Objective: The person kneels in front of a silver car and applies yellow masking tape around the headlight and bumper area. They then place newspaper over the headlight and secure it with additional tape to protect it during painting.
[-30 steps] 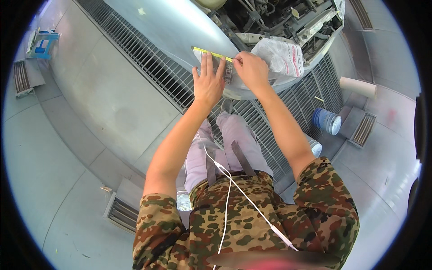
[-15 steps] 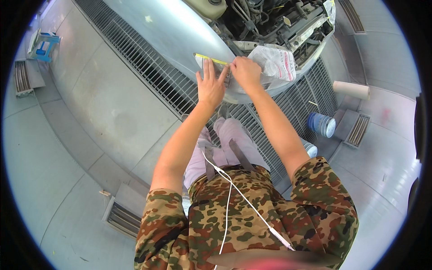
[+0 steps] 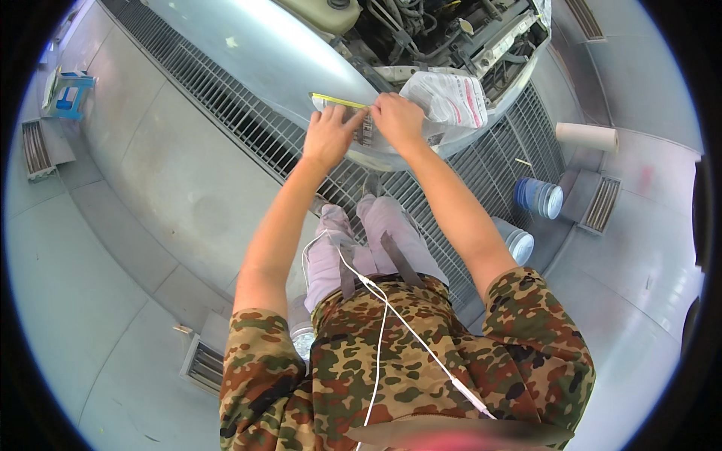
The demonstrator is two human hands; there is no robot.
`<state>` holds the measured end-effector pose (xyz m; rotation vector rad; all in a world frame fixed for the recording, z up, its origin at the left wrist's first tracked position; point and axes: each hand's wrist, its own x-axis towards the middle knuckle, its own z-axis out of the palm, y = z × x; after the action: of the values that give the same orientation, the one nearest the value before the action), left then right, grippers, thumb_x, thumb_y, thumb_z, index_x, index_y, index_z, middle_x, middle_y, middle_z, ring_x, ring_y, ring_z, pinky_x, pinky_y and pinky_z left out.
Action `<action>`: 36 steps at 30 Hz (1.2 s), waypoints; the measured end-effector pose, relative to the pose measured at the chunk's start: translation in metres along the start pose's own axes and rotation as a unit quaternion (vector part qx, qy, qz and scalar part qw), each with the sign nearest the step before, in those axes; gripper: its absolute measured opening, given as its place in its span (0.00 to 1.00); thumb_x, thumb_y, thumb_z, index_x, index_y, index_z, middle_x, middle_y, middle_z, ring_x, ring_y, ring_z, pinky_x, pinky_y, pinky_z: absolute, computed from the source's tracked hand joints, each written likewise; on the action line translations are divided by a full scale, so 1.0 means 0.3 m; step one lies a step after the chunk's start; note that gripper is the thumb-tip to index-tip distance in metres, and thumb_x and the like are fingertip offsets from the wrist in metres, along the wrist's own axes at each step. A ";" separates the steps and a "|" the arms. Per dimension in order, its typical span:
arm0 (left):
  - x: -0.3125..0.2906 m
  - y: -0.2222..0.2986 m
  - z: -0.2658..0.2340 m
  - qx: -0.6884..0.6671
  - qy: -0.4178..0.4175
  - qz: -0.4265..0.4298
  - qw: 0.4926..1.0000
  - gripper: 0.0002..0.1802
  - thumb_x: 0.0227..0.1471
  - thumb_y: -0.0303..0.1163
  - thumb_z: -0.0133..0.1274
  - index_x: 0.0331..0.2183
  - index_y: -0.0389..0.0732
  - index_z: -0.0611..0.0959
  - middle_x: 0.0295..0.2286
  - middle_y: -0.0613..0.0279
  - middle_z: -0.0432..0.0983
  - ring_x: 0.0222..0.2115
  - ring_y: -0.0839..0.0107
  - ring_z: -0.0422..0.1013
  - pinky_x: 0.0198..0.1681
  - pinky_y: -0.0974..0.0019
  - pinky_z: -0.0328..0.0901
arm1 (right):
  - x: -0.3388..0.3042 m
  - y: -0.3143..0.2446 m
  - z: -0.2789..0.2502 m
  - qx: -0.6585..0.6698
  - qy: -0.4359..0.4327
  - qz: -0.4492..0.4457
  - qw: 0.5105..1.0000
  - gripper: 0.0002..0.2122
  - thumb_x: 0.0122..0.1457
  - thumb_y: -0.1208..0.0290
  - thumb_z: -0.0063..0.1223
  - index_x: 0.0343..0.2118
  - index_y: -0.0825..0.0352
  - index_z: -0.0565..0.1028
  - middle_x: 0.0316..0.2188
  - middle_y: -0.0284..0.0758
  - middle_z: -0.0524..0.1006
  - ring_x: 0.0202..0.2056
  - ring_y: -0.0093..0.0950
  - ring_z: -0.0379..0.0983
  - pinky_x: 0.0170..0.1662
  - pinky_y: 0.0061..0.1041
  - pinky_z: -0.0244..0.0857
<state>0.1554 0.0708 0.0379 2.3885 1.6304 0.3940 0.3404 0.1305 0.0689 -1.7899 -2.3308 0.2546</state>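
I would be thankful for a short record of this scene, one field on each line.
Left hand: fingers close to the yellow tape strip
Right hand: fingers bent at the strip's right end
Car: pale blue, engine parts exposed
Printed covering: at the car's front corner
Floor: metal grating
Right side: white roll, blue bucket

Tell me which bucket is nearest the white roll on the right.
The blue-sided bucket, just below the white roll in the picture. The second bucket sits closer to the right forearm; the third bucket is partly hidden beside the left sleeve.
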 end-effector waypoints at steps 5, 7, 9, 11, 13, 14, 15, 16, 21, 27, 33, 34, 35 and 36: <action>0.050 -0.159 -0.036 -0.046 -0.111 0.048 0.992 0.39 0.58 0.31 0.56 0.68 0.68 0.70 0.33 0.64 0.80 0.35 0.59 0.78 0.37 0.54 0.71 | 0.004 0.007 0.012 0.002 -0.003 0.015 1.000 0.07 0.59 0.63 0.61 0.29 0.60 0.80 0.30 0.33 0.82 0.33 0.40 0.82 0.34 0.44 0.74; 0.068 -0.195 -0.039 -0.053 -0.150 0.053 0.986 0.38 0.62 0.33 0.54 0.70 0.70 0.65 0.28 0.60 0.80 0.29 0.54 0.78 0.31 0.50 0.73 | 0.006 0.007 0.009 0.002 -0.011 0.019 1.000 0.07 0.59 0.63 0.61 0.29 0.60 0.80 0.30 0.32 0.82 0.33 0.40 0.82 0.34 0.44 0.74; 0.080 -0.202 -0.039 -0.072 -0.143 0.075 0.984 0.38 0.63 0.34 0.54 0.70 0.70 0.64 0.29 0.59 0.80 0.29 0.54 0.78 0.32 0.50 0.73 | 0.007 0.007 0.005 -0.001 -0.021 0.016 1.000 0.08 0.59 0.63 0.62 0.31 0.62 0.81 0.32 0.34 0.82 0.33 0.41 0.83 0.34 0.43 0.75; 0.086 -0.196 -0.042 -0.078 -0.146 0.084 0.983 0.38 0.63 0.35 0.54 0.70 0.71 0.65 0.29 0.60 0.81 0.28 0.54 0.79 0.31 0.51 0.73 | 0.005 0.008 0.003 0.000 -0.025 0.015 1.000 0.09 0.59 0.63 0.63 0.32 0.63 0.81 0.33 0.35 0.82 0.33 0.41 0.83 0.34 0.43 0.76; 0.096 -0.182 -0.047 -0.067 -0.166 0.081 0.980 0.36 0.61 0.36 0.54 0.68 0.71 0.67 0.29 0.61 0.83 0.29 0.56 0.80 0.30 0.52 0.73 | 0.002 0.011 0.003 0.004 -0.020 0.016 1.000 0.09 0.59 0.63 0.63 0.32 0.63 0.81 0.33 0.35 0.82 0.33 0.41 0.83 0.34 0.43 0.76; 0.101 -0.174 -0.050 -0.078 -0.168 0.079 0.979 0.36 0.62 0.36 0.54 0.69 0.70 0.67 0.31 0.60 0.83 0.30 0.54 0.80 0.31 0.51 0.73 | 0.002 0.012 0.004 0.005 -0.012 0.019 1.000 0.08 0.59 0.63 0.64 0.31 0.62 0.81 0.32 0.34 0.82 0.33 0.40 0.83 0.34 0.43 0.75; 0.104 -0.163 -0.051 -0.089 -0.170 0.077 0.978 0.36 0.63 0.36 0.54 0.69 0.69 0.66 0.32 0.59 0.83 0.31 0.53 0.80 0.32 0.50 0.73 | 0.001 0.014 0.006 0.006 -0.004 0.022 1.000 0.08 0.58 0.62 0.64 0.30 0.60 0.80 0.31 0.33 0.82 0.33 0.40 0.82 0.34 0.43 0.75; 0.107 -0.154 -0.051 -0.101 -0.172 0.074 0.977 0.36 0.63 0.37 0.54 0.70 0.69 0.65 0.34 0.57 0.84 0.32 0.51 0.80 0.34 0.49 0.73 | 0.000 0.015 0.009 0.007 0.002 0.026 1.000 0.07 0.58 0.62 0.64 0.29 0.59 0.80 0.30 0.31 0.82 0.32 0.40 0.82 0.34 0.43 0.74; 0.130 -0.138 -0.045 -0.126 -0.187 0.053 0.973 0.32 0.63 0.36 0.53 0.66 0.70 0.70 0.35 0.56 0.84 0.34 0.51 0.80 0.34 0.48 0.74 | -0.002 0.024 0.012 0.002 -0.006 0.038 0.999 0.07 0.58 0.62 0.64 0.30 0.59 0.81 0.31 0.32 0.82 0.33 0.40 0.82 0.35 0.43 0.74; 0.138 -0.236 -0.047 -0.146 -0.155 0.074 0.974 0.32 0.62 0.34 0.53 0.64 0.72 0.74 0.33 0.56 0.84 0.34 0.51 0.79 0.37 0.48 0.73 | 0.008 0.028 0.007 -0.002 -0.033 0.039 0.999 0.07 0.59 0.63 0.62 0.30 0.59 0.81 0.32 0.32 0.82 0.35 0.40 0.82 0.36 0.43 0.75; 0.097 -0.410 -0.083 -0.136 -0.148 0.090 0.975 0.36 0.59 0.30 0.53 0.66 0.72 0.73 0.34 0.56 0.84 0.34 0.51 0.79 0.40 0.49 0.73 | 0.004 0.045 0.024 -0.002 -0.037 0.043 0.998 0.06 0.59 0.64 0.60 0.30 0.60 0.81 0.32 0.32 0.82 0.35 0.41 0.82 0.36 0.44 0.74; 0.085 -0.433 -0.089 -0.110 -0.150 0.075 0.980 0.36 0.59 0.30 0.54 0.66 0.71 0.73 0.33 0.57 0.84 0.34 0.51 0.79 0.39 0.49 0.73 | 0.003 0.050 0.027 -0.001 -0.040 0.043 0.998 0.06 0.59 0.64 0.60 0.30 0.60 0.81 0.32 0.32 0.82 0.35 0.41 0.82 0.36 0.44 0.74; 0.074 -0.455 -0.100 -0.095 -0.139 0.072 0.983 0.36 0.59 0.30 0.54 0.66 0.70 0.73 0.32 0.57 0.84 0.33 0.51 0.79 0.39 0.49 0.74 | 0.004 0.053 0.027 -0.001 -0.041 0.038 0.998 0.07 0.59 0.64 0.60 0.30 0.61 0.81 0.33 0.33 0.82 0.35 0.41 0.82 0.35 0.44 0.75; 0.069 -0.464 -0.103 -0.077 -0.138 0.062 0.986 0.36 0.59 0.30 0.55 0.66 0.69 0.73 0.31 0.58 0.84 0.33 0.51 0.79 0.38 0.50 0.74 | 0.004 0.055 0.028 -0.002 -0.049 0.036 0.998 0.07 0.59 0.64 0.59 0.31 0.62 0.81 0.34 0.34 0.83 0.35 0.41 0.83 0.35 0.45 0.75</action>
<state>0.0307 0.1411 0.0230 2.3136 1.2897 0.1901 0.3535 0.1358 0.0567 -1.9076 -2.3346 0.3557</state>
